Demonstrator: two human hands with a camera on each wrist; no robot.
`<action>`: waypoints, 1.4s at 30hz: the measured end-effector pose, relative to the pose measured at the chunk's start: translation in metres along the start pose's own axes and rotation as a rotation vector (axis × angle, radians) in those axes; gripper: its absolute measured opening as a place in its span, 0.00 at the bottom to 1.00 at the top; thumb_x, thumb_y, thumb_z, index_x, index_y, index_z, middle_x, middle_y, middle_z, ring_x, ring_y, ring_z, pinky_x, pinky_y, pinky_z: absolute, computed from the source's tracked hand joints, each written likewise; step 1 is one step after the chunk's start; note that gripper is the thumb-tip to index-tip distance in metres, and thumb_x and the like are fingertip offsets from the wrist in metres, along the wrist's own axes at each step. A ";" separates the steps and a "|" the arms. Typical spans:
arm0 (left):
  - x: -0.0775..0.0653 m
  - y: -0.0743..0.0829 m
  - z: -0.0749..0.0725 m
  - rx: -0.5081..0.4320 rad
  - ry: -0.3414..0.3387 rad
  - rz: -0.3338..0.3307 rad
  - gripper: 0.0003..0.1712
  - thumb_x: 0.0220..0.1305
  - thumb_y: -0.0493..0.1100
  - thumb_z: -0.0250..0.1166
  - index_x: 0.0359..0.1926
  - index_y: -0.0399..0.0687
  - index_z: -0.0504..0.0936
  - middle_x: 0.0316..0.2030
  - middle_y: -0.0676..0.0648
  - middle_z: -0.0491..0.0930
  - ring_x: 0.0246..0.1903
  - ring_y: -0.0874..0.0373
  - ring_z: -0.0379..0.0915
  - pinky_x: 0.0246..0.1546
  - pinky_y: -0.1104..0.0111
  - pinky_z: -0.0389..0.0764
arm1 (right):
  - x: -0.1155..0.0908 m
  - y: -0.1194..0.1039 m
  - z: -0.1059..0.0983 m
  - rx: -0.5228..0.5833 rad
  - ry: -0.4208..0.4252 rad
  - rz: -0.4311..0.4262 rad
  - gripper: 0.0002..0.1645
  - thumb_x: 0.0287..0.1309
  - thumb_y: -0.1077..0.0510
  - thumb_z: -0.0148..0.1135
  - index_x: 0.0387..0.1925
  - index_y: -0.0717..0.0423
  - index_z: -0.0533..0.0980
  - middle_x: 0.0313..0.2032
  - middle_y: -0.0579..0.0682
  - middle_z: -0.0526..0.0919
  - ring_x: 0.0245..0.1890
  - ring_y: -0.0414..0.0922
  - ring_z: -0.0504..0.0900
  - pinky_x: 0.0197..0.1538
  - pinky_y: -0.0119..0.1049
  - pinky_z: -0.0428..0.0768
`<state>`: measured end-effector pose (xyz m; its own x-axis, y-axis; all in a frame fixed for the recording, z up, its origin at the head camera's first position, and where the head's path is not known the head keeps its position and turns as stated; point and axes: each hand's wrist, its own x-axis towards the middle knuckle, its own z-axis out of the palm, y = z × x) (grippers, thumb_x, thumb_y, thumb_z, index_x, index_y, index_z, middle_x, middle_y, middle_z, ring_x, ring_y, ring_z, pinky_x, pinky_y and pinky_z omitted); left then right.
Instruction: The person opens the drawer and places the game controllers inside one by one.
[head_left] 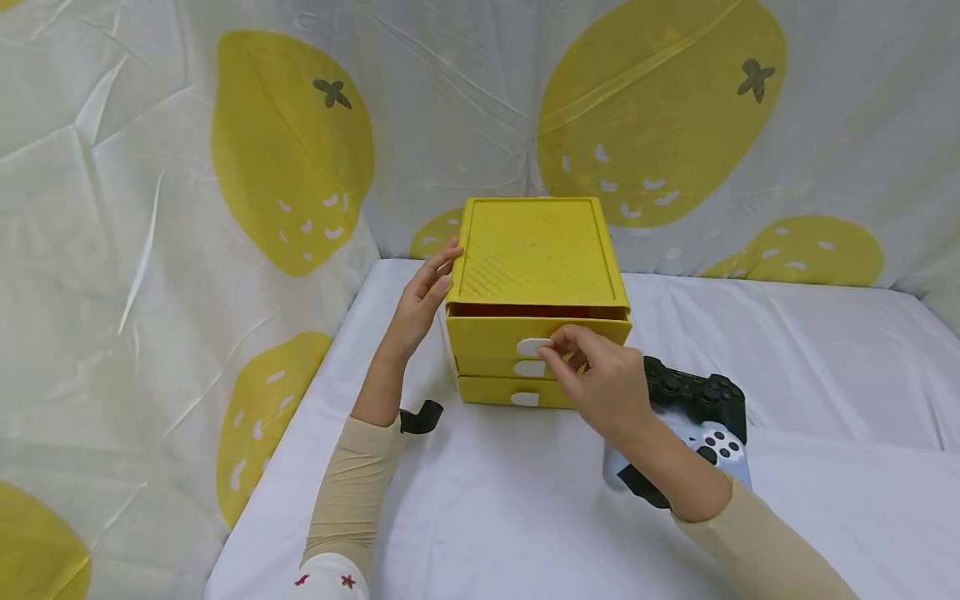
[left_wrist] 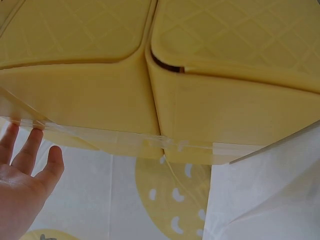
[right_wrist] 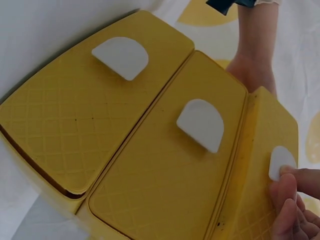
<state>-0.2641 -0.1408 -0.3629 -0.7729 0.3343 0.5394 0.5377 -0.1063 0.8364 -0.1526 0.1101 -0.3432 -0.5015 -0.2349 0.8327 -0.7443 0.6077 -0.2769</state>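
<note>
A yellow box of three stacked drawers [head_left: 536, 250] stands on the white cloth, each drawer with a white tab handle. Its top drawer [head_left: 487, 333] is pulled out slightly, and a dark reddish gap shows under the lid. My right hand [head_left: 603, 379] pinches the top drawer's white handle [head_left: 533, 347] between thumb and fingers, as the right wrist view also shows at the handle [right_wrist: 281, 161]. At the box's left side, my left hand [head_left: 422, 304] rests its fairly straight fingers against the upper edge. In the left wrist view, those fingertips [left_wrist: 36, 134] touch the yellow side.
Right of the box lie a black game controller [head_left: 697, 392] and a light blue one [head_left: 726, 446], partly hidden by my right forearm. Black straps [head_left: 422, 417] hang at the wrists. A lemon-print curtain [head_left: 450, 108] stands behind and to the left.
</note>
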 end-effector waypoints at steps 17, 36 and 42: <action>0.000 -0.001 0.001 -0.037 -0.005 -0.010 0.49 0.66 0.67 0.56 0.69 0.30 0.60 0.75 0.43 0.51 0.72 0.49 0.48 0.70 0.52 0.52 | 0.004 0.011 0.008 -0.002 0.011 0.052 0.14 0.44 0.67 0.77 0.29 0.65 0.77 0.23 0.54 0.83 0.17 0.43 0.79 0.20 0.34 0.79; 0.000 0.000 0.000 0.013 0.016 -0.005 0.48 0.66 0.68 0.55 0.69 0.33 0.63 0.74 0.47 0.54 0.71 0.50 0.52 0.69 0.52 0.54 | 0.004 0.011 0.011 0.005 0.021 0.076 0.14 0.45 0.66 0.77 0.31 0.65 0.78 0.24 0.54 0.84 0.16 0.42 0.78 0.20 0.33 0.77; 0.000 -0.002 0.000 0.009 0.018 -0.006 0.48 0.66 0.68 0.55 0.69 0.33 0.63 0.74 0.47 0.54 0.71 0.50 0.53 0.69 0.51 0.55 | 0.002 0.012 0.011 0.017 0.022 0.083 0.15 0.44 0.66 0.78 0.32 0.65 0.79 0.25 0.53 0.85 0.16 0.41 0.79 0.20 0.32 0.78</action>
<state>-0.2653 -0.1408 -0.3641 -0.7821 0.3179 0.5360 0.5360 -0.0957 0.8388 -0.1668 0.1086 -0.3499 -0.5518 -0.1675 0.8170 -0.7084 0.6112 -0.3531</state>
